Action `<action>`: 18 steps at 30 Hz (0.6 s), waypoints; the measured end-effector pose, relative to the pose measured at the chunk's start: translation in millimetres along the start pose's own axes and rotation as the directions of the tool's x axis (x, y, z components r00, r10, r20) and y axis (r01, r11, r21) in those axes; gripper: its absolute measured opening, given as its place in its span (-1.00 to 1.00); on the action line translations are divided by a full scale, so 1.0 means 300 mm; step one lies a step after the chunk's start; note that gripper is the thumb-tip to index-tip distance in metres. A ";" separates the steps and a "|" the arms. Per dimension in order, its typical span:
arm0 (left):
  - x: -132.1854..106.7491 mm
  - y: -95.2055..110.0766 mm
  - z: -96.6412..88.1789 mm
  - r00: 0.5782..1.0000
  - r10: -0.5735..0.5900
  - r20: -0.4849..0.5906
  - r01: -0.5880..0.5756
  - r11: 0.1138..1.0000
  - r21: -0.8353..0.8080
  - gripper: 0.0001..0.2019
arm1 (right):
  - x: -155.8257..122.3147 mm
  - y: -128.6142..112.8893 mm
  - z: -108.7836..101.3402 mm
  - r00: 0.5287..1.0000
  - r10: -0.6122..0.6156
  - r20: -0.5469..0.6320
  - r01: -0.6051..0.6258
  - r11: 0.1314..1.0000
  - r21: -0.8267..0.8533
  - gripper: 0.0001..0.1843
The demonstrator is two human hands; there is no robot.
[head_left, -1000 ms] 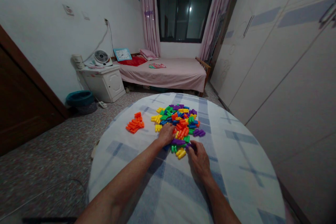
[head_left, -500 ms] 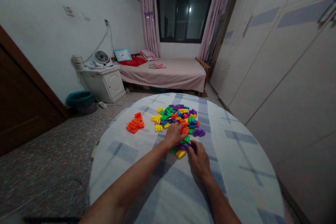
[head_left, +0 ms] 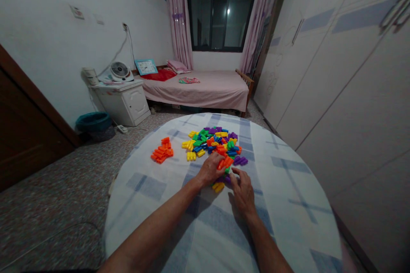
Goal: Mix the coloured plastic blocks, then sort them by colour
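Note:
A heap of small plastic blocks [head_left: 214,143] in several colours lies on a round table with a white and blue checked cloth [head_left: 282,204]. A separate little pile of orange blocks [head_left: 162,152] sits to the heap's left. My left hand [head_left: 209,169] rests on the near edge of the heap, its fingers curled over orange and red blocks. My right hand [head_left: 242,192] lies just right of it, fingertips pinched at purple and green blocks on the heap's near edge. What the fingers hold is hidden.
A white wardrobe [head_left: 336,72] lines the right wall. A pink bed [head_left: 208,89] stands under the dark window. A white cabinet [head_left: 123,102] with a fan [head_left: 120,70] is at the left, a teal basin [head_left: 92,121] on the floor beside it.
My left hand has slid rightward along the heap's near edge, from the yellow blocks toward the orange and red ones. My right hand has barely shifted. The camera tilted slightly.

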State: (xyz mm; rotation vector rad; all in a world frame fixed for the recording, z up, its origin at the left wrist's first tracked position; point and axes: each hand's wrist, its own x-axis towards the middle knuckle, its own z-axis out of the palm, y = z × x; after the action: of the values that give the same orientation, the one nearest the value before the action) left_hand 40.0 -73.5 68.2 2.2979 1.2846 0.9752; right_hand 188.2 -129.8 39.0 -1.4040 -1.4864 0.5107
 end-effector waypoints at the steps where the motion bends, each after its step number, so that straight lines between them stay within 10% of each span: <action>1: -0.015 0.015 -0.005 0.999 0.042 0.025 -0.041 0.999 -0.035 -0.77 | 0.003 -0.002 -0.005 1.000 0.012 -0.015 -0.012 1.000 0.024 -0.61; 11: -0.122 0.072 0.056 0.993 0.096 0.066 -0.093 0.995 -0.043 -0.77 | 0.018 -0.019 -0.030 0.993 0.111 0.041 -0.116 0.982 0.147 -0.53; 18: -0.157 0.113 -0.057 0.972 -0.226 -0.065 0.206 0.952 -0.226 -0.75 | 0.091 0.067 -0.129 0.879 0.351 -0.322 -0.223 0.901 0.372 -0.51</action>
State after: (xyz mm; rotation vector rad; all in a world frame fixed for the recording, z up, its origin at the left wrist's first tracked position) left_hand 31.9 -132.2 81.1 1.9233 1.3578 1.0933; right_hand 235.4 -111.9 48.6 -1.3721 -0.8347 0.5972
